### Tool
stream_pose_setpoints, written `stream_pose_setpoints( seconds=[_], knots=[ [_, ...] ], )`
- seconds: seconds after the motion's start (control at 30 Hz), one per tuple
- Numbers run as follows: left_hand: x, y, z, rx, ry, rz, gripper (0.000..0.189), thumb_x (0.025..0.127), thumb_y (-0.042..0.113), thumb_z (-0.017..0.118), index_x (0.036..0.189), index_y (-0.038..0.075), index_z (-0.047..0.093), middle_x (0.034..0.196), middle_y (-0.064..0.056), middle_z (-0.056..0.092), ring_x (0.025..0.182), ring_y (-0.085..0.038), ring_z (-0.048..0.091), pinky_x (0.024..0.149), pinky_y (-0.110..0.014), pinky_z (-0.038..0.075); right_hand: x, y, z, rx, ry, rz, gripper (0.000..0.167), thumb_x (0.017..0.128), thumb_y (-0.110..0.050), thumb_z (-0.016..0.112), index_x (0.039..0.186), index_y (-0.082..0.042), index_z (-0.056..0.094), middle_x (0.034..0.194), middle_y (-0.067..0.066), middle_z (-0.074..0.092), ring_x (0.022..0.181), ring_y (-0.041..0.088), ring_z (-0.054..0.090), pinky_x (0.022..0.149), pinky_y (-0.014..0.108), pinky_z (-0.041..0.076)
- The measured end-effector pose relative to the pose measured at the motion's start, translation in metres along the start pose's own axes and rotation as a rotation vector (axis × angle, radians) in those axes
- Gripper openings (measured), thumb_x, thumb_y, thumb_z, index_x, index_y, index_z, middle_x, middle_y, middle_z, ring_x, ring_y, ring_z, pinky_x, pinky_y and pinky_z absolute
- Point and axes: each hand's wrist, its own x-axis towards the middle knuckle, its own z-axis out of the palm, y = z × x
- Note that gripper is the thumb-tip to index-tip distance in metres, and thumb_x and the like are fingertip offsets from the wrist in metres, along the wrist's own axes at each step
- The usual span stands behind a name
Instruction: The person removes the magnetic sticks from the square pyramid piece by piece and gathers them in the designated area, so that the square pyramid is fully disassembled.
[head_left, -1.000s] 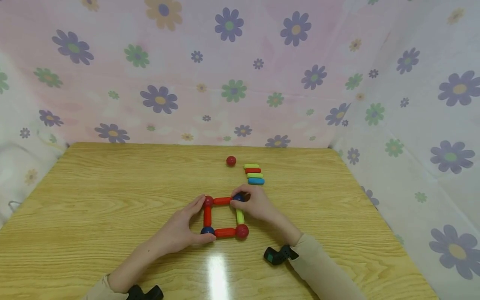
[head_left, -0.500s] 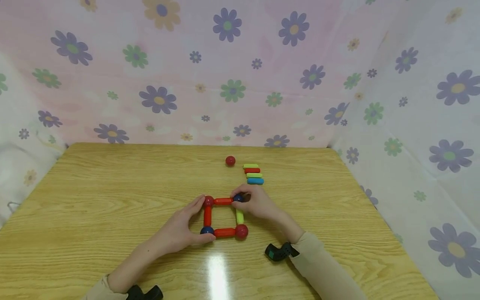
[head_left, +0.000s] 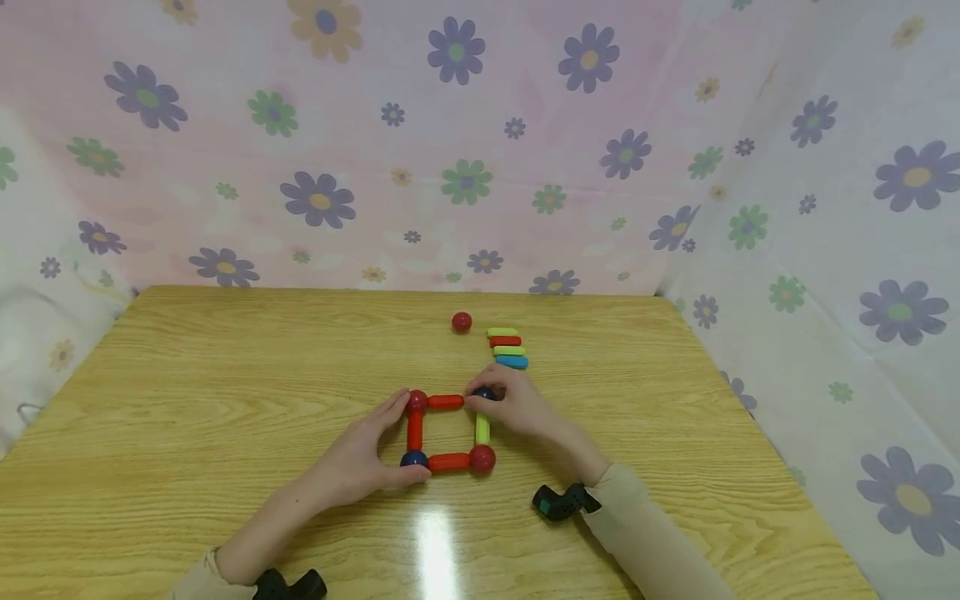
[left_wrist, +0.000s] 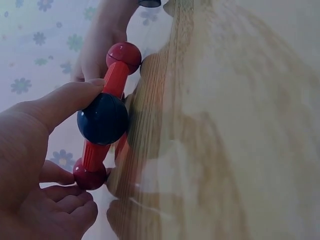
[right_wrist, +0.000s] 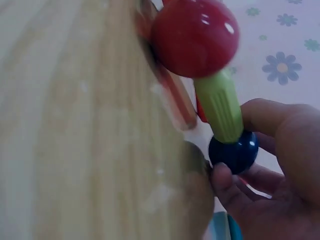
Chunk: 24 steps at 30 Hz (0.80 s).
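Observation:
A square of magnetic rods and balls lies on the wooden table in the head view. Its left side is a red rod (head_left: 415,432) between a far red ball (head_left: 417,401) and a near blue ball (left_wrist: 103,119). My left hand (head_left: 360,462) holds this side, thumb at the near blue ball, fingertips at the far red ball. My right hand (head_left: 521,406) pinches the far blue ball (right_wrist: 233,151), which joins a yellow-green rod (right_wrist: 220,106) leading to the near red ball (head_left: 482,459). The far red rod (head_left: 447,402) ends by my right fingertips, seemingly apart from that blue ball.
Beyond the square lie a loose red ball (head_left: 462,322) and a short row of rods, with a blue rod (head_left: 512,362) nearest my right hand. A black wrist device (head_left: 562,502) sits at my right cuff. Flowered cloth (head_left: 465,183) hangs behind the table.
My right hand has shifted slightly right and away with the far blue ball, and the yellow-green rod has tilted along. My left hand has stayed in place.

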Motion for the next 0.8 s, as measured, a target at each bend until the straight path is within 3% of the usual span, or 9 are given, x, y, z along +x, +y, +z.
stream_pose_setpoints(
  seconds=[0.13, 0.3, 0.6, 0.8],
  knots=[
    [0.000, -0.001, -0.001, 0.005, 0.008, 0.000, 0.110, 0.076, 0.058, 0.080, 0.160, 0.013, 0.024, 0.165, -0.009, 0.022, 0.149, -0.039, 0.026, 0.115, -0.062, 0.031, -0.001, 0.005, -0.010, 0.053, -0.081, -0.015, 0.013, 0.097, -0.022, 0.067, 0.107, -0.017, 0.074, 0.107, -0.004, 0.065, 0.102, 0.014, 0.060, 0.095, 0.032, 0.052],
    [0.000, 0.000, -0.002, 0.004, 0.006, -0.001, 0.110, 0.076, 0.057, 0.081, 0.160, 0.012, 0.025, 0.165, -0.009, 0.023, 0.149, -0.038, 0.027, 0.115, -0.062, 0.031, -0.004, 0.010, -0.023, 0.157, -0.173, -0.023, 0.023, 0.097, -0.010, 0.064, 0.119, -0.008, 0.070, 0.121, 0.005, 0.067, 0.117, 0.020, 0.061, 0.107, 0.041, 0.048],
    [-0.001, 0.000, -0.003, 0.017, 0.005, -0.006, 0.110, 0.076, 0.058, 0.080, 0.160, 0.013, 0.025, 0.165, -0.009, 0.024, 0.149, -0.039, 0.028, 0.114, -0.062, 0.032, -0.011, 0.017, -0.034, 0.182, -0.225, 0.020, 0.036, 0.089, -0.003, 0.071, 0.125, -0.009, 0.069, 0.126, 0.007, 0.066, 0.112, 0.023, 0.063, 0.094, 0.032, 0.054],
    [-0.001, -0.001, -0.003, 0.014, 0.009, -0.011, 0.110, 0.076, 0.058, 0.081, 0.160, 0.014, 0.025, 0.165, -0.009, 0.023, 0.148, -0.040, 0.028, 0.114, -0.063, 0.032, -0.013, 0.022, -0.038, 0.139, -0.242, -0.047, 0.034, 0.089, -0.006, 0.075, 0.122, -0.010, 0.071, 0.124, 0.007, 0.067, 0.110, 0.022, 0.064, 0.095, 0.035, 0.055]
  ],
)
